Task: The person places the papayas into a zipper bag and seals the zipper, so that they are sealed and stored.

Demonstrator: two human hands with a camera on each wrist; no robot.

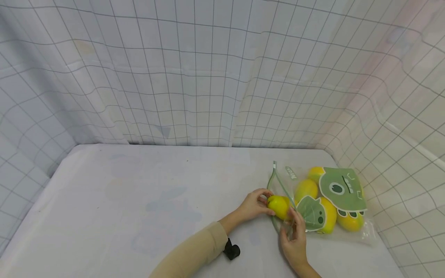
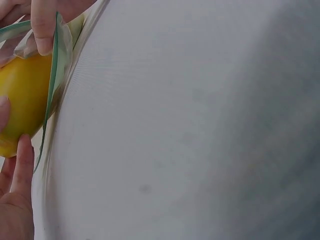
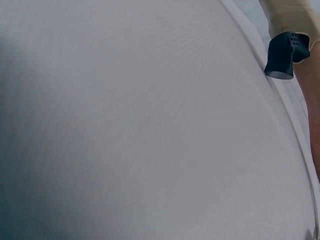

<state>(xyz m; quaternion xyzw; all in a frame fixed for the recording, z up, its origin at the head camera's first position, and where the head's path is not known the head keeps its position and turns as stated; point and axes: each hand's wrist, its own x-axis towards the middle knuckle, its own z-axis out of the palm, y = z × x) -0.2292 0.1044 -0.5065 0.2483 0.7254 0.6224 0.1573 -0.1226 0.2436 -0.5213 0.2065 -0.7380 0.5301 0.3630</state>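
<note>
My left hand (image 1: pixel 255 206) grips a yellow lemon (image 1: pixel 278 205) at the mouth of a clear zip bag (image 1: pixel 292 173) with a green dinosaur print. In the left wrist view, the lemon (image 2: pixel 25 90) sits between the fingers of that hand (image 2: pixel 17 205), partly behind the bag's green zip edge (image 2: pixel 51 85). My right hand (image 1: pixel 295 241) pinches the near side of the bag's opening, its curled finger (image 2: pixel 44 27) over the rim. Several more lemons (image 1: pixel 306 190) lie inside the bag, partly covered by the print. The right wrist view does not show the right hand's fingers.
A white cloth-covered table (image 1: pixel 121 200) extends left of the bag. Gridded white curtains (image 1: pixel 208 77) surround its back and sides. A black wrist camera (image 1: pixel 231 250) is on the left wrist, beside the beige sleeve (image 1: pixel 194 247).
</note>
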